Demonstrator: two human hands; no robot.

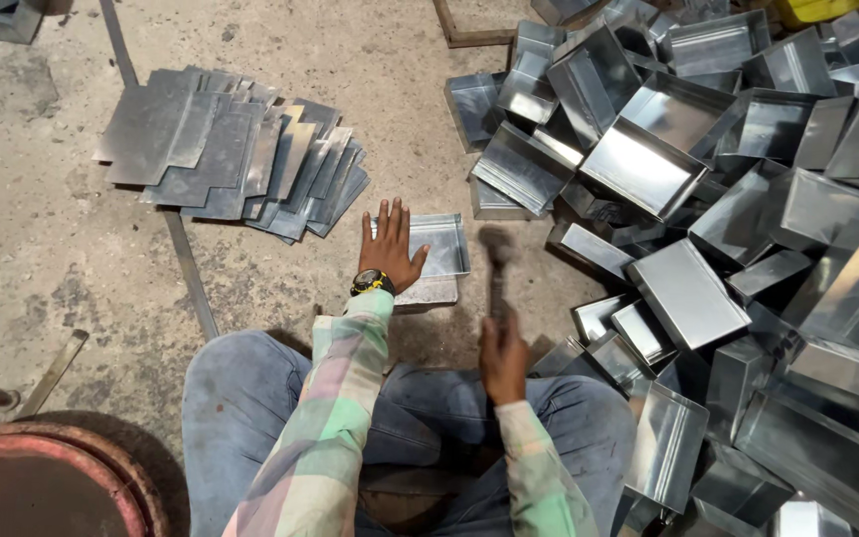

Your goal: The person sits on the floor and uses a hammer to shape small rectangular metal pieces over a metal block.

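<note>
I sit on a concrete floor with my knees apart. My left hand (390, 249) lies flat, fingers spread, pressing on the left edge of a shallow sheet-metal tray (441, 244) that rests on a small block on the floor. My right hand (502, 358) is closed around the handle of a hammer (497, 268), held upright just right of the tray; the hammer head is blurred by motion above the tray's right side.
A large heap of finished metal trays (708, 199) fills the right side. A fanned stack of flat cut metal sheets (231, 154) lies at upper left. A thin metal strip (186, 259) runs across the floor, and a rusty round rim (62, 467) sits at lower left.
</note>
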